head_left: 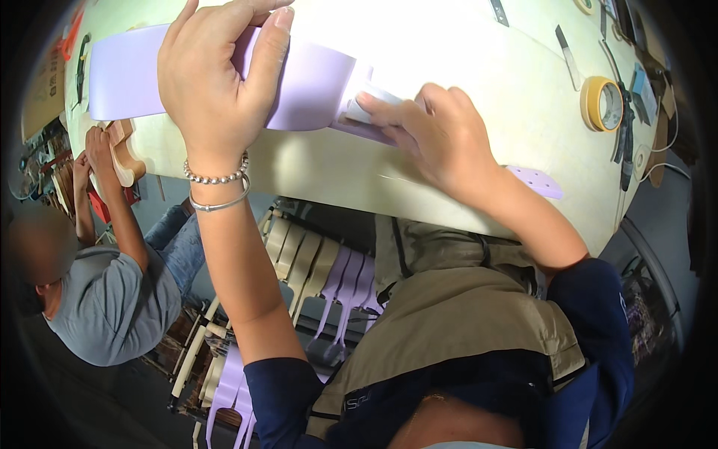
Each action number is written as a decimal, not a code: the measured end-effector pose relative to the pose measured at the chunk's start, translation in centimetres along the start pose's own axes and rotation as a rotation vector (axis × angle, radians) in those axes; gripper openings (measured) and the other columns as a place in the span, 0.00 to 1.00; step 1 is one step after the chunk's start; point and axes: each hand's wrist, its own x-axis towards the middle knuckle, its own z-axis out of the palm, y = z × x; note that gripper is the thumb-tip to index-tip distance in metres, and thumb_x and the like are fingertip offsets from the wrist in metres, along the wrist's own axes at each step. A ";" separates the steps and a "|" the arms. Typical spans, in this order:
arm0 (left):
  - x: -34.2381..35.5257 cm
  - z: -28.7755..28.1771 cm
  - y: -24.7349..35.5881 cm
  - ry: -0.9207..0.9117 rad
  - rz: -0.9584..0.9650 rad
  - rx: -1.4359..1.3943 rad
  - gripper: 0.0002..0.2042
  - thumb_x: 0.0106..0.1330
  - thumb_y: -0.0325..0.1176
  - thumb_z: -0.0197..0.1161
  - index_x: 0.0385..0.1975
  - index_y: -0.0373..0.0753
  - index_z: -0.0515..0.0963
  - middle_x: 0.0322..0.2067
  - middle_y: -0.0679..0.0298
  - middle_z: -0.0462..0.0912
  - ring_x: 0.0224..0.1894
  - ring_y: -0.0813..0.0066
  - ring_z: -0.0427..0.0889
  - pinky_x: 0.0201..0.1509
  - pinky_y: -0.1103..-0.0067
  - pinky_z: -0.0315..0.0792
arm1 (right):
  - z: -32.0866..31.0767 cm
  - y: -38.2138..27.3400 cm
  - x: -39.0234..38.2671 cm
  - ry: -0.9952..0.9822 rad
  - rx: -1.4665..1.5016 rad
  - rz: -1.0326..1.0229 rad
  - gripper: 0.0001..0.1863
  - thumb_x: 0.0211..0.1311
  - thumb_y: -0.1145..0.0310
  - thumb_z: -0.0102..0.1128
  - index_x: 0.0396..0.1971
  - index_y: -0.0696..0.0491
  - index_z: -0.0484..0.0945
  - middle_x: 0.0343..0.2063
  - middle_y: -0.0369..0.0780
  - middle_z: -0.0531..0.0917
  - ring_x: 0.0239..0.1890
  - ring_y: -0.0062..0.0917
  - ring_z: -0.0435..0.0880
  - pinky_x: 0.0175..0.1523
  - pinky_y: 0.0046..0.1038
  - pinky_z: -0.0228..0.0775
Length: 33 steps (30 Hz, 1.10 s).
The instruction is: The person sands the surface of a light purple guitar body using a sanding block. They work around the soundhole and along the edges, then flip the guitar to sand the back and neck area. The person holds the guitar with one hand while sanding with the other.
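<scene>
A glossy lilac piece (pixel 310 86), broad and curved with a narrower end, lies along the near edge of the worktable. My left hand (pixel 217 82) is wrapped over its middle, thumb on the near side; some fingertips are cut off at the top of the view. A beaded bracelet and a bangle circle that wrist. At the piece's narrow right end, my right hand (pixel 441 135) pinches a small pale flat block (pixel 370 103) against it. This hand is slightly blurred, and its fingers partly hide the block.
Masking tape (pixel 600 103), a thin blade (pixel 568 58) and a lilac plate with holes (pixel 535 182) lie on the worktable (pixel 449 45). Beneath the edge, a rack holds lilac (pixel 348 280) and cream pieces. At left, another person (pixel 120 299) handles a wooden piece (pixel 123 153).
</scene>
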 end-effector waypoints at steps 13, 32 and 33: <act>0.1 0.4 1.1 0.232 0.071 -0.042 0.05 0.58 0.32 0.63 0.30 0.39 0.83 0.23 0.62 0.80 0.28 0.63 0.79 0.59 0.64 0.67 | -4.4 6.7 0.8 -0.160 -0.230 -0.056 0.32 0.52 0.41 0.64 0.61 0.24 0.73 0.73 0.44 0.52 0.75 0.46 0.46 0.68 0.71 0.31; -0.1 0.7 -0.8 0.198 0.118 0.023 0.05 0.58 0.31 0.63 0.28 0.38 0.83 0.25 0.60 0.83 0.28 0.61 0.80 0.57 0.65 0.69 | -0.2 4.2 3.5 -0.101 0.082 -0.370 0.27 0.46 0.45 0.67 0.49 0.35 0.84 0.34 0.35 0.73 0.40 0.34 0.72 0.49 0.37 0.65; -0.2 0.7 -0.8 0.198 0.118 0.021 0.05 0.58 0.31 0.63 0.28 0.38 0.83 0.25 0.60 0.83 0.28 0.61 0.80 0.57 0.65 0.69 | -0.1 4.2 3.5 -0.095 0.073 -0.374 0.27 0.45 0.44 0.67 0.48 0.35 0.84 0.33 0.35 0.73 0.40 0.33 0.72 0.48 0.37 0.65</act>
